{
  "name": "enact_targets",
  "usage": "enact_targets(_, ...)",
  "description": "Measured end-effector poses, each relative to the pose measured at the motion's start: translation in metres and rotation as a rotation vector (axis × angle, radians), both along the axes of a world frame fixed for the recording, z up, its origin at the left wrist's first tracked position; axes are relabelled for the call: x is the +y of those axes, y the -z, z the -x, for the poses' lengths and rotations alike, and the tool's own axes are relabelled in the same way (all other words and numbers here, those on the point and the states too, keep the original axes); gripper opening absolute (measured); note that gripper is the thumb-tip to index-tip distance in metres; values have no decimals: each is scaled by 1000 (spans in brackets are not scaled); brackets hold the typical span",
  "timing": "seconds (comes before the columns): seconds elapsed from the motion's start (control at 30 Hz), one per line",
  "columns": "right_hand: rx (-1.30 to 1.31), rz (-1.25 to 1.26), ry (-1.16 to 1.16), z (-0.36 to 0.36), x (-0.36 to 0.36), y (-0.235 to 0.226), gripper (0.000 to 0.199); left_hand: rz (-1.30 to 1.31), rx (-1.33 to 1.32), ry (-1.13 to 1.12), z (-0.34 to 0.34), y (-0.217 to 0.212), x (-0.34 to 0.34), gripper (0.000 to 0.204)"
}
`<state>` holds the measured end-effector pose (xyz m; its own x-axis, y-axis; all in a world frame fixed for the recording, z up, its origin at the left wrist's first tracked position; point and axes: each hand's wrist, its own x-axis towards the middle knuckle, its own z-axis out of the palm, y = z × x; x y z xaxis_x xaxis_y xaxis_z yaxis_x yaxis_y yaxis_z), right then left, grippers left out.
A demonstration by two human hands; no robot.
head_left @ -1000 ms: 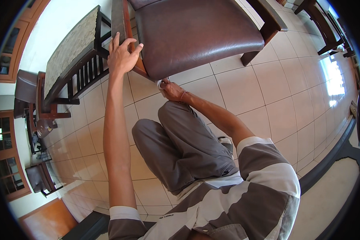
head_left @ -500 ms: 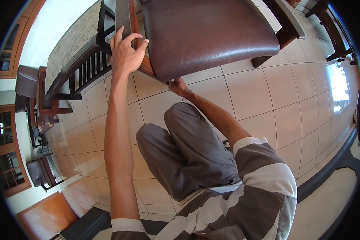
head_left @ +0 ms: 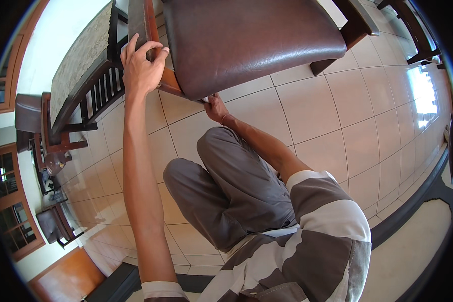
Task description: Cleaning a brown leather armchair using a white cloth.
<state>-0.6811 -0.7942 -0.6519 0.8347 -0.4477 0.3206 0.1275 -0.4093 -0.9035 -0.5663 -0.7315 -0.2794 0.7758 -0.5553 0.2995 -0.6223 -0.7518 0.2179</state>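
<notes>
A chair with a brown leather-like seat (head_left: 256, 45) and a dark wooden frame stands in front of me. My left hand (head_left: 142, 70) rests on its left armrest (head_left: 140, 20), fingers over the top and the thumb curled by the inner edge. Below the seat's near left corner, my right hand (head_left: 216, 109) is closed, its fingers partly hidden by the frame. A small white piece (head_left: 205, 99) shows at its fingertips, against the chair's lower frame; I cannot tell whether it is cloth or paper.
My bent knees (head_left: 216, 151) are just behind the right hand. A dark wooden table (head_left: 80, 55) with a patterned top stands left of the chair. Another chair (head_left: 35, 118) is farther left. More dark furniture (head_left: 412, 32) stands at the far right on the tiled floor (head_left: 367, 126).
The view has shifted slightly, so the chair and both arms sit a little farther left and higher. The left hand stays on the armrest; more of the white piece shows by the right hand.
</notes>
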Motion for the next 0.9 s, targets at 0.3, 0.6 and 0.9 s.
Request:
enact_targets(0.3, 315, 104, -46, 16, -36, 11, 21, 20, 3, 47, 1, -3, 0, 27)
enact_targets(0.6, 863, 390, -586, -12, -71, 40, 28, 10, -4, 70, -1, -4, 3, 24)
enact_targets(0.9, 506, 1298, -124, 188, -286, -7, 48, -25, -4, 12, 0, -5, -1, 24)
